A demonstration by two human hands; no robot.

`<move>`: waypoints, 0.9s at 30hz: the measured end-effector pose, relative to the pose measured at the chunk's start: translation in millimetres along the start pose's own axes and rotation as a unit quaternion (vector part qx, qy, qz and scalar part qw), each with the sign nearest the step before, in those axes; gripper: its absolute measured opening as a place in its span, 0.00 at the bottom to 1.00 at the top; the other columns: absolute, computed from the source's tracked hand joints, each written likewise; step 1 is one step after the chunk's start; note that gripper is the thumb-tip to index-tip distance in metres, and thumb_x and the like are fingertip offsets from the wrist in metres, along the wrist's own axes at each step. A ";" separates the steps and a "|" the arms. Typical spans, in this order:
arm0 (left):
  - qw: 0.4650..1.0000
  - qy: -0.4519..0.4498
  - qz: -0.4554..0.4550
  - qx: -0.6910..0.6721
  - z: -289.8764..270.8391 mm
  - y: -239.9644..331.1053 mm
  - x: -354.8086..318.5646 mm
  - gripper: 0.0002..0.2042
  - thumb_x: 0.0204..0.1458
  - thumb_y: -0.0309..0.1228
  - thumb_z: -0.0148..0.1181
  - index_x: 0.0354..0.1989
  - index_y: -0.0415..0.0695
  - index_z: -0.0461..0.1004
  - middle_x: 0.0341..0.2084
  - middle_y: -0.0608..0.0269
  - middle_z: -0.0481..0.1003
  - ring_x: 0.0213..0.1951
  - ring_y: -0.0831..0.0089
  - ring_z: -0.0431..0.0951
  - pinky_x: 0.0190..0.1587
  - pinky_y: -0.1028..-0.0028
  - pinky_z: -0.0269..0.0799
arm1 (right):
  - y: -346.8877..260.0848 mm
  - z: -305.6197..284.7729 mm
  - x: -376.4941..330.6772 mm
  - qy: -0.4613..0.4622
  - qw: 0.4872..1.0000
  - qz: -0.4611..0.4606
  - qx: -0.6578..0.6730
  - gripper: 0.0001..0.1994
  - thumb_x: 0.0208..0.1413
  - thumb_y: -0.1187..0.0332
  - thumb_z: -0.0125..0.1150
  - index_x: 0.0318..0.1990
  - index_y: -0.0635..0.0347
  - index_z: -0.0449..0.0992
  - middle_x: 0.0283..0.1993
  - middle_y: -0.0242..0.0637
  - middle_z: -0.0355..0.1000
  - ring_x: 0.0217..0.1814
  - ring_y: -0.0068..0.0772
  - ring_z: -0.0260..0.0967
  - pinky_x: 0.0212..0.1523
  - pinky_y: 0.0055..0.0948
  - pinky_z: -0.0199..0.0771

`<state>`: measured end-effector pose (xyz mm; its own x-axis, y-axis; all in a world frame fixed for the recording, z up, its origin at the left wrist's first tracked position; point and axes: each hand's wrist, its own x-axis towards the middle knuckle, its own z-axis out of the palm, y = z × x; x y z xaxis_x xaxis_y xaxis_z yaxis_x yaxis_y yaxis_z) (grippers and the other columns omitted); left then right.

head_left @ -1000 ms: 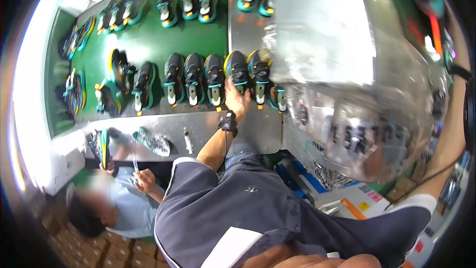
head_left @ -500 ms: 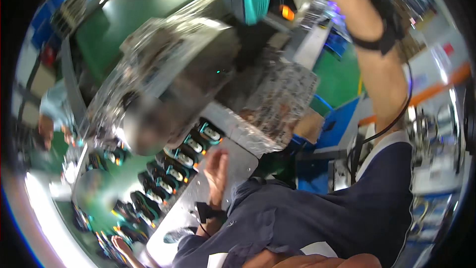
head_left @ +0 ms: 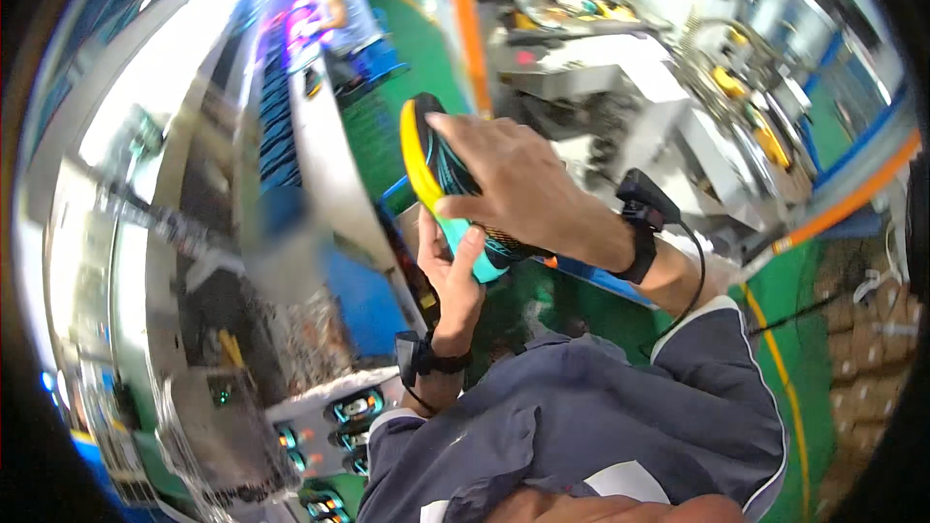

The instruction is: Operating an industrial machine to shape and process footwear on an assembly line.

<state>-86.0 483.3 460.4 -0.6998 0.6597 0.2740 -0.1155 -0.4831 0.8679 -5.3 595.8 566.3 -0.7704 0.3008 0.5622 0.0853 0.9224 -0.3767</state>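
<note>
Between my hands, out in front of my chest, is a sports shoe [head_left: 448,174]. Its upper is black with teal lines, and its sole runs from yellow at the toe to teal at the heel. My left hand [head_left: 459,281] grips the heel end from below, thumb along the teal part. From the right, my right hand [head_left: 528,189] lies over the upper, fingers toward the toe and thumb by the sole edge. It covers the shoe's opening and much of its side.
A long conveyor [head_left: 325,145] stretches away on the left, where a person [head_left: 344,19] sits. Several shoes [head_left: 358,407] lie on a metal surface at lower left. Right of my hands stands a machine [head_left: 668,136] with pale panels, behind an orange post [head_left: 467,29].
My view has swung to the right. My left hand has left the metal surface and now grips the shoe. My right arm, earlier stretched far out, has drawn in, its hand now on the shoe too.
</note>
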 end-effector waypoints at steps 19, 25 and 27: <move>0.895 -0.375 -0.209 0.124 361.1 -283.7 54.2 0.25 0.55 0.40 0.60 0.53 0.32 0.67 0.44 0.61 0.74 0.46 0.75 0.73 0.48 0.74 0.69 | 273.6 -133.4 -383.1 0.572 0.618 0.475 0.256 0.23 0.44 0.75 0.66 0.50 0.65 0.71 0.43 0.32 0.72 0.40 0.25 0.70 0.43 0.24 0.71; 0.886 -0.279 -0.121 0.349 430.5 -451.2 170.4 0.30 0.41 0.44 0.69 0.45 0.31 0.69 0.35 0.44 0.77 0.39 0.58 0.78 0.43 0.65 0.72 | 250.9 -174.8 -365.2 0.615 0.621 0.475 0.100 0.27 0.45 0.76 0.66 0.56 0.67 0.67 0.48 0.38 0.71 0.46 0.29 0.70 0.50 0.27 0.70; 0.860 -0.269 -0.106 0.420 447.4 -455.4 178.1 0.38 0.38 0.43 0.71 0.51 0.27 0.63 0.41 0.39 0.75 0.45 0.54 0.77 0.47 0.61 0.72 | 249.8 -175.2 -362.7 0.639 0.597 0.481 0.064 0.28 0.46 0.76 0.67 0.56 0.67 0.66 0.49 0.39 0.70 0.46 0.30 0.70 0.51 0.30 0.70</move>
<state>157.3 1078.4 299.3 -0.2718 0.9619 0.0294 0.5084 0.1175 0.8531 406.2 759.5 397.3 0.7135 0.6915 0.1129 -0.0122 0.1734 -0.9848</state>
